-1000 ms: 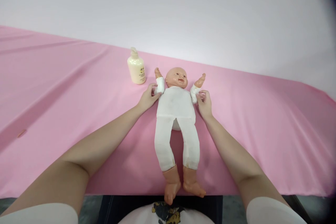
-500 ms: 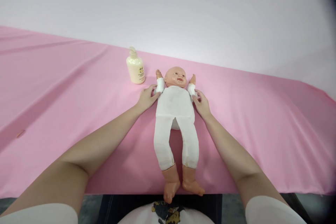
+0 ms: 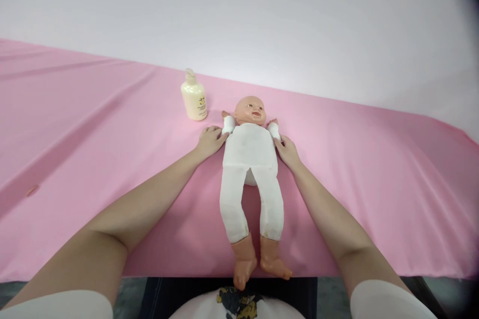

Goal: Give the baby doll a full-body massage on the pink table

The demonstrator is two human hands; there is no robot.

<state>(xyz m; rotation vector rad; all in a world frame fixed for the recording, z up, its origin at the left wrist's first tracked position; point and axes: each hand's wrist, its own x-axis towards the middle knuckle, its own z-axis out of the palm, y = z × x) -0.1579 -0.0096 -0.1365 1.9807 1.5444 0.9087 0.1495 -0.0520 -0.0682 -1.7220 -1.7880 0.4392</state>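
Note:
A baby doll (image 3: 250, 145) with a white cloth body lies on its back, its head away from me and its feet towards me. My left hand (image 3: 210, 141) is closed at the doll's arm on the left, with the thumb on the white upper arm. On the other side, my right hand (image 3: 288, 151) grips the opposite arm near the shoulder, and its fingertips are partly hidden behind that arm. Both doll arms are bent out beside the head. A cream pump bottle (image 3: 194, 100) stands upright beyond my left hand.
Pink cloth (image 3: 157, 124) covers the near part of the table, with a white surface (image 3: 224, 20) behind it. A small brownish piece (image 3: 32, 190) lies far left. The doll's feet (image 3: 245, 261) reach the table's front edge.
The doll's two forearms have tipped outward and lower, away from the upright pose beside its head. My hands stay at its arms, and the bottle stands where it was.

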